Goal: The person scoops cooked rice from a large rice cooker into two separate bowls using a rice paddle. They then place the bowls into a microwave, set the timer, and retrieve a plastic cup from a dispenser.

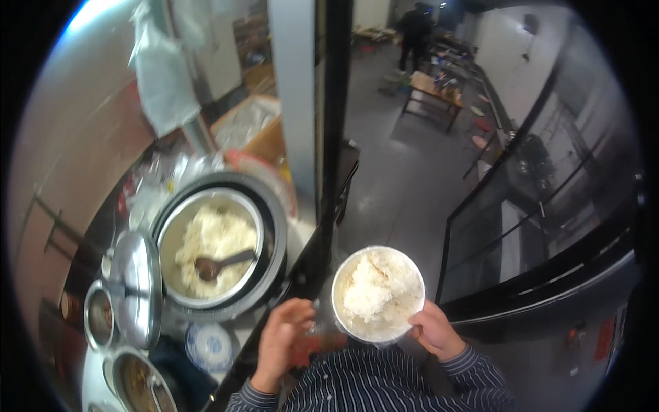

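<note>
My right hand (436, 329) grips the rim of a white bowl (378, 337), thumb at its right edge. Cooked rice (368, 293) is heaped inside it, and what looks like clear plastic film lines the bowl's outside. Left of the bowl, my left hand (283, 332) is raised with loosely bent fingers and nothing visible in it. A large rice cooker (280, 247) stands on the counter to the left, its inner pot part full of rice (216, 232). A brown ladle or rice scoop (219, 265) rests on that rice, handle against the pot's rim.
A metal lid (136, 288) leans beside the cooker. Pots of food (100, 316) and a blue-and-white plate (208, 347) sit nearby. Plastic bags (167, 87) hang above a cardboard box (267, 139). Beyond the dark door frame (329, 129) are a low wooden table (437, 92) and a standing person (414, 33).
</note>
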Action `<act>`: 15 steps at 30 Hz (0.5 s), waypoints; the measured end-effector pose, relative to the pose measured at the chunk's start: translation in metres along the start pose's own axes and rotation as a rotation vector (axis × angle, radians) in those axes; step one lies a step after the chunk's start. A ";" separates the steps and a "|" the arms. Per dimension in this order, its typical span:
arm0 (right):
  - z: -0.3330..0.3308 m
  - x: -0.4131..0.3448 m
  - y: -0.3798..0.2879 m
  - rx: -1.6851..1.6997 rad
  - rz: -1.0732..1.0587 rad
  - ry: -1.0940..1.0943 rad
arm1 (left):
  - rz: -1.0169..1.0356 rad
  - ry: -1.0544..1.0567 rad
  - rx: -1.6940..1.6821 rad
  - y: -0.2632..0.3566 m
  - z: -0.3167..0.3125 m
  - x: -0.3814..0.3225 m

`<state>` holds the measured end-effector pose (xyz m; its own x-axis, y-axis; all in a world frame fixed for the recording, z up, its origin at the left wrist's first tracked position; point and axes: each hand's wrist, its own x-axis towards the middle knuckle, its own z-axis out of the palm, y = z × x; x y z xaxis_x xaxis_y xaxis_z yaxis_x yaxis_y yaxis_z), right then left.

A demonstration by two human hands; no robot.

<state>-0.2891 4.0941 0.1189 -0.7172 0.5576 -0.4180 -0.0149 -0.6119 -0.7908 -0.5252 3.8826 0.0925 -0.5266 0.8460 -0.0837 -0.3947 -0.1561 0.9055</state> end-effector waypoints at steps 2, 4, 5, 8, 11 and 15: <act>-0.018 -0.003 -0.009 0.038 -0.031 0.066 | -0.243 -0.244 -0.102 -0.022 0.025 0.034; -0.036 -0.002 -0.019 0.122 -0.028 0.097 | -0.396 -0.445 -0.290 -0.049 0.057 0.067; -0.046 0.000 -0.023 0.117 -0.015 0.127 | -0.472 -0.480 -0.293 -0.060 0.071 0.084; -0.082 0.016 -0.036 0.169 -0.008 0.132 | -0.516 -0.549 -0.325 -0.093 0.107 0.127; -0.134 0.050 -0.052 0.192 -0.047 0.043 | -0.551 -0.519 -0.351 -0.130 0.135 0.181; -0.216 0.121 -0.091 0.199 -0.048 0.037 | -0.620 -0.294 -0.317 -0.184 0.191 0.269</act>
<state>-0.2242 4.3385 0.0440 -0.6862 0.6071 -0.4008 -0.1887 -0.6806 -0.7079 -0.4508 4.2365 -0.0170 0.0676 0.9210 -0.3837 -0.7742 0.2910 0.5621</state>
